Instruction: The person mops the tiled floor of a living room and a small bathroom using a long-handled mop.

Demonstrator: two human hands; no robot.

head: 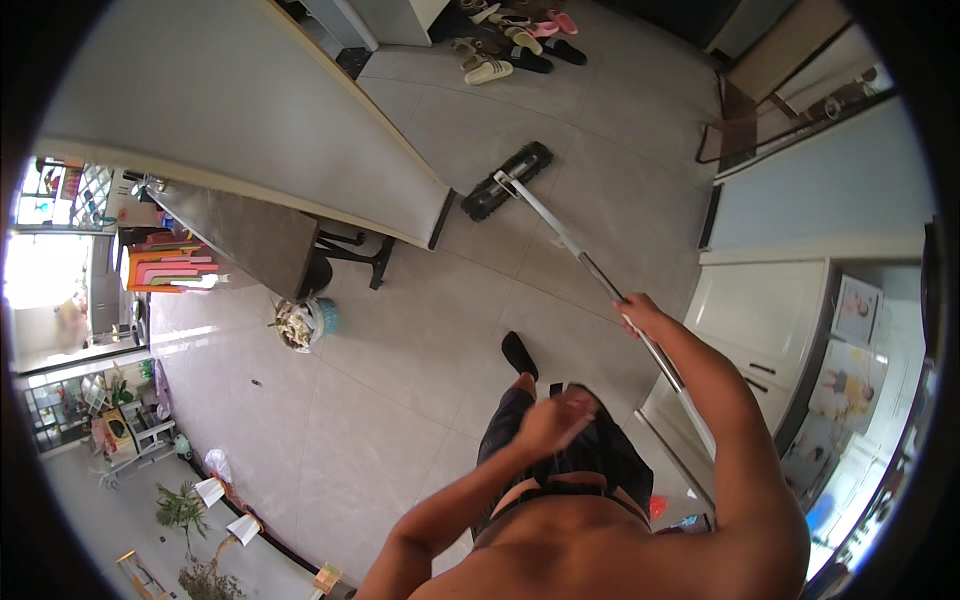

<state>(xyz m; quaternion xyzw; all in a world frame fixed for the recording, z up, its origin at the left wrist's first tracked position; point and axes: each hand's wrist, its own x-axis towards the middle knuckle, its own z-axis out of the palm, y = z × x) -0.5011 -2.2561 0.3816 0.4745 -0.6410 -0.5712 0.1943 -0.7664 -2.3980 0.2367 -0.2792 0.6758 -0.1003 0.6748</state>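
A long-handled floor mop or brush, its white and metal pole (551,221) running up and to the left, lies with its dark bristly head (508,181) on the grey tiled floor (390,375). Around the middle of that pole my right hand (641,315) is closed. My left hand (562,420) is blurred in front of my dark shorts, off the pole; whether its fingers are apart does not show clearly. Below the head's left end is the dark-based corner of a wall (442,217).
Slippers and other shoes (517,45) lie at the top. A filled blue waste bin (324,316) stands by a table (262,232) and stacked colourful plastic stools (169,266). White cabinets (757,307) line the right. Potted plants (181,506) stand at lower left.
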